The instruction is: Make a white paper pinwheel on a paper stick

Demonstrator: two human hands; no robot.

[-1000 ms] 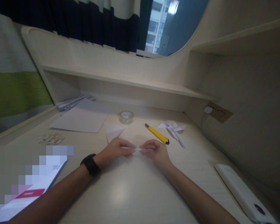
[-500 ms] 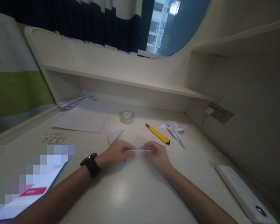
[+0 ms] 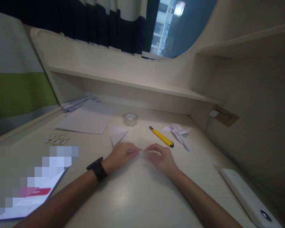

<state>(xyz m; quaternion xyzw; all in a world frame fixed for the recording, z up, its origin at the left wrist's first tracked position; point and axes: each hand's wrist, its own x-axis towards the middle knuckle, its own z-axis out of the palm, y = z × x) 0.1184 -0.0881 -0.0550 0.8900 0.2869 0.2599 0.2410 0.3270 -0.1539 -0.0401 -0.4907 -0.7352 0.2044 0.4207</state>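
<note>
My left hand (image 3: 121,155), with a black watch at the wrist, pinches a small thin piece of white paper (image 3: 134,151) between thumb and fingers. My right hand (image 3: 163,159) meets it at the paper's right end, its thumb and forefinger closed at the tips and slightly blurred. The paper is seen nearly edge-on, and most of it is hidden by the fingers. Just behind my left hand lies a folded white paper triangle (image 3: 118,133). A yellow utility knife (image 3: 161,136) rests beyond my right hand, beside a white paper pinwheel (image 3: 179,131).
A roll of clear tape (image 3: 130,119) stands behind the triangle. Sheets of white paper (image 3: 86,118) lie at the back left, near a small pile of pale pieces (image 3: 55,138). A partly pixelated tablet-like screen (image 3: 35,198) is front left; a white device (image 3: 245,193) is right.
My left fingers have slid toward the right along the paper, and less of it shows between my hands. My right fingertips have shifted slightly; the view has moved a little.
</note>
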